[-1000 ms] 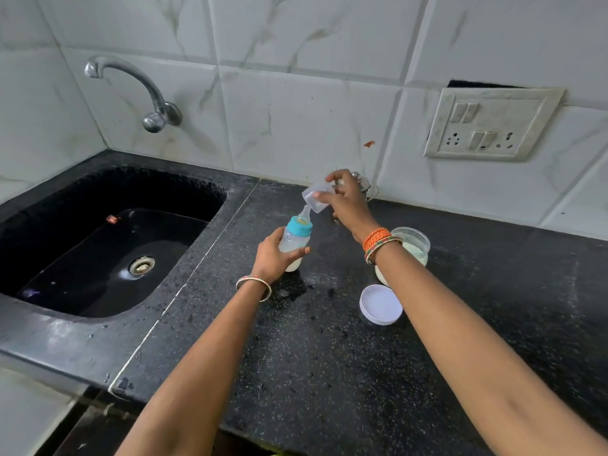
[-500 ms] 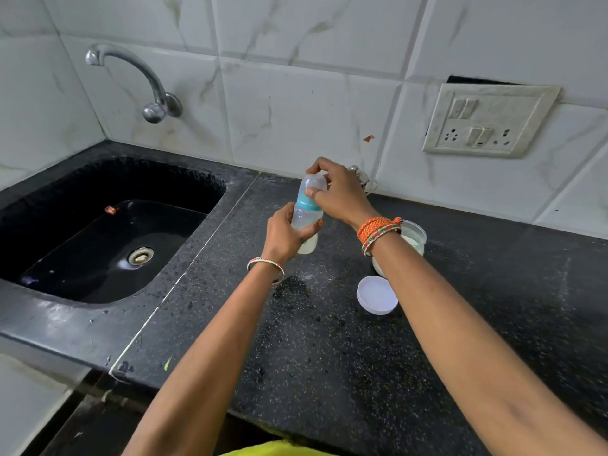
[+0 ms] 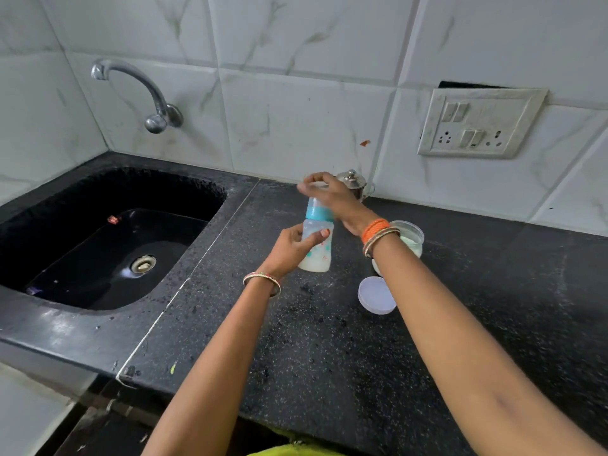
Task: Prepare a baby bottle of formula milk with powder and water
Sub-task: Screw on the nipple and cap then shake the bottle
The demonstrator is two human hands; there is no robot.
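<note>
Baby bottle (image 3: 316, 245) upright, held above the black counter (image 3: 329, 357), right of the sink (image 3: 108, 238); whitish liquid fills its lower part; the blue collar (image 3: 318, 212) sits at its neck; the left hand (image 3: 292, 246) grasps the bottle body, fingers wrapped round it and thumb across the front; the right hand (image 3: 332, 195) is at the bottle's top, fingers curled over the clear cap (motion blur hides the exact grip, but the fingers appear closed on it)

Against the frame a second ago: the cap was then held apart, up and right of the exposed teat; half a second ago the right hand had brought it down over the top; it now covers the teat, and the bottle stands slightly higher and straighter in the left hand

Unchanged: open powder container (image 3: 409, 240) just right of the right wrist; its white lid (image 3: 376, 295) lying flat on the counter nearer the viewer; a small steel pot (image 3: 353, 182) at the far wall behind the right hand; tap (image 3: 144, 90) over the sink; switch plate (image 3: 477, 123) on the tiled wall, far right
</note>
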